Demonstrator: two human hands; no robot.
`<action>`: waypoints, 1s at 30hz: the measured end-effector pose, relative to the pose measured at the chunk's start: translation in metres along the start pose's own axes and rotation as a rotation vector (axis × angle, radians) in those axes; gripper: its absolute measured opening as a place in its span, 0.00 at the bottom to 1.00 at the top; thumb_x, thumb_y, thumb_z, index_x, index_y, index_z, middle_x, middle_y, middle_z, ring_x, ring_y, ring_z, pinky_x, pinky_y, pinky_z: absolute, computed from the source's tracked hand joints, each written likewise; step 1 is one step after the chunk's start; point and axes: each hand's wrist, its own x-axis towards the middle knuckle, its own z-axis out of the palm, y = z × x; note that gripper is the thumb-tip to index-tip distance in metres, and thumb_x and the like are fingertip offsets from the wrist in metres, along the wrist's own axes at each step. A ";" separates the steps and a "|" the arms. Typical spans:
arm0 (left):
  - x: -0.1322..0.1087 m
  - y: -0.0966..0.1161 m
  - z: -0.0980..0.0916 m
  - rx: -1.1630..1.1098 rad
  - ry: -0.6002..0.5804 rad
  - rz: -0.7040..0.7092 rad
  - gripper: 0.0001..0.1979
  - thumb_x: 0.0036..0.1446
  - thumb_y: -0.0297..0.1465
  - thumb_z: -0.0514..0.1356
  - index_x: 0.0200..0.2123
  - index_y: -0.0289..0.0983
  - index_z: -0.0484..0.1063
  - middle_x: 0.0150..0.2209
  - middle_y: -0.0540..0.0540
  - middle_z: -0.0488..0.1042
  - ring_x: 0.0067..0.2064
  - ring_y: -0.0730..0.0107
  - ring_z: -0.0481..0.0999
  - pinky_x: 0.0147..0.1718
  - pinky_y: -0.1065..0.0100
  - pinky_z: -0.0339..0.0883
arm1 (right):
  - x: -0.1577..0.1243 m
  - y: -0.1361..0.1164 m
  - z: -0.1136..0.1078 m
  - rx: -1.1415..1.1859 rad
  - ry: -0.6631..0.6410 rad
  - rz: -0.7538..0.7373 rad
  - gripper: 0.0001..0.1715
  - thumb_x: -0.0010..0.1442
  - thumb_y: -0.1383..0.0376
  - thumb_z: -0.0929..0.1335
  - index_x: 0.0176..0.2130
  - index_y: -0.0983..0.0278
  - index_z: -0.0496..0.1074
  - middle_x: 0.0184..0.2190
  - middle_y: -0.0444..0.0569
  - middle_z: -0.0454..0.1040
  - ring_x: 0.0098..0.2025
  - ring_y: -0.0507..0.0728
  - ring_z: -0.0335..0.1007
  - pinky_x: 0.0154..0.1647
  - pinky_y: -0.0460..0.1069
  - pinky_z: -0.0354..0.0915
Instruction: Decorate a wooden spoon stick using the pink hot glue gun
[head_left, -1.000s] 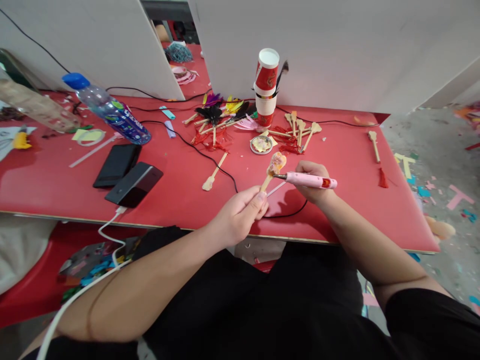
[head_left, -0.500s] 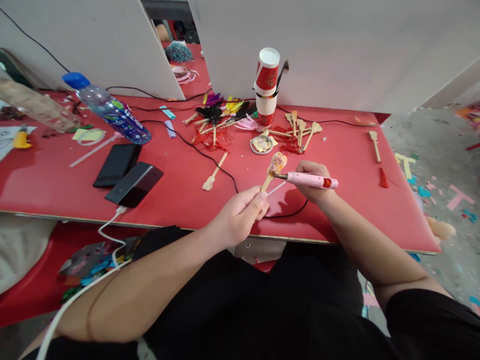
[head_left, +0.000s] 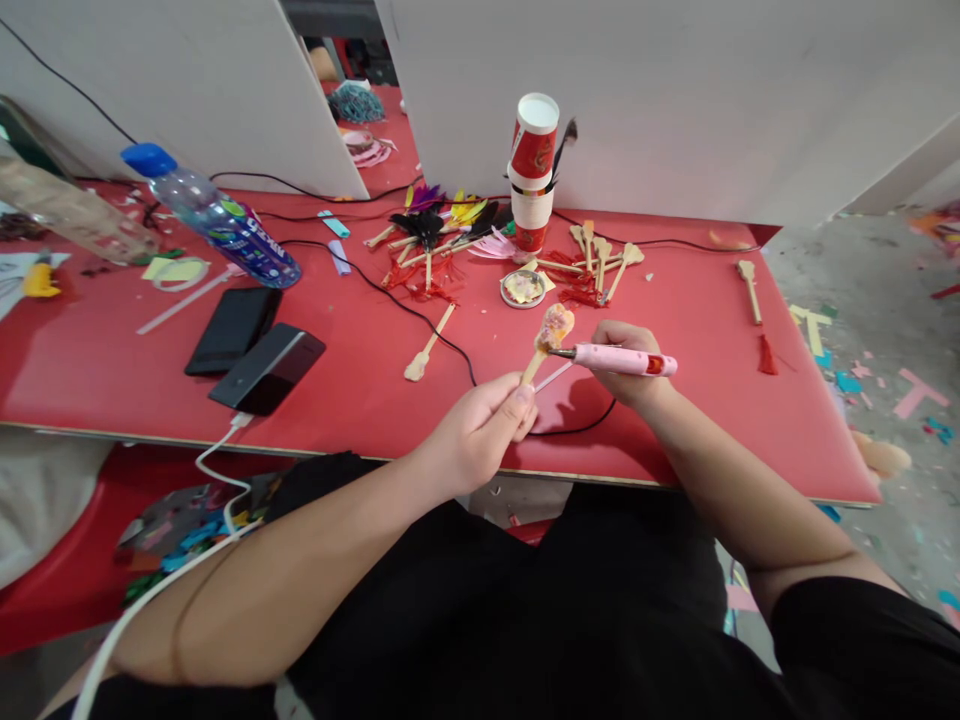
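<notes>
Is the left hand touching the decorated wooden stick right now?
Touching: the head view shows the left hand pinching the wooden stick by its lower end.

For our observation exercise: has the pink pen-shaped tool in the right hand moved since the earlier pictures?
No. The pink tool in the right hand keeps its place just below and right of the small round dish.

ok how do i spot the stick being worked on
Look at the red table, near its front edge. The left hand holds the wooden stick up. Unlike the others lying flat, its head is pink-orange, touched by the pink tool.
</notes>
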 end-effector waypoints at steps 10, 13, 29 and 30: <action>0.000 0.002 0.001 0.003 0.001 0.000 0.26 0.81 0.53 0.54 0.33 0.42 0.60 0.25 0.56 0.56 0.28 0.73 0.56 0.28 0.67 0.51 | 0.000 -0.003 0.000 0.002 0.008 0.010 0.42 0.55 0.33 0.78 0.23 0.56 0.57 0.20 0.40 0.57 0.26 0.52 0.49 0.28 0.52 0.49; 0.000 0.003 0.001 0.003 0.000 0.009 0.25 0.81 0.52 0.54 0.33 0.42 0.60 0.25 0.57 0.56 0.28 0.74 0.56 0.28 0.67 0.51 | 0.000 -0.003 0.000 -0.008 0.008 0.012 0.41 0.55 0.33 0.78 0.23 0.56 0.58 0.20 0.39 0.57 0.26 0.51 0.49 0.28 0.52 0.49; -0.001 0.000 0.000 0.016 -0.001 0.002 0.25 0.81 0.52 0.53 0.33 0.42 0.60 0.25 0.56 0.56 0.28 0.73 0.56 0.28 0.66 0.52 | 0.000 -0.003 -0.001 -0.011 0.004 0.008 0.42 0.56 0.31 0.78 0.24 0.57 0.58 0.20 0.40 0.58 0.26 0.51 0.50 0.28 0.51 0.48; 0.000 0.000 0.000 0.013 0.000 0.006 0.25 0.81 0.51 0.53 0.33 0.42 0.60 0.25 0.56 0.56 0.28 0.73 0.56 0.28 0.66 0.51 | 0.000 -0.003 -0.001 -0.008 0.001 0.008 0.41 0.56 0.32 0.78 0.24 0.56 0.59 0.20 0.40 0.58 0.26 0.51 0.50 0.28 0.51 0.48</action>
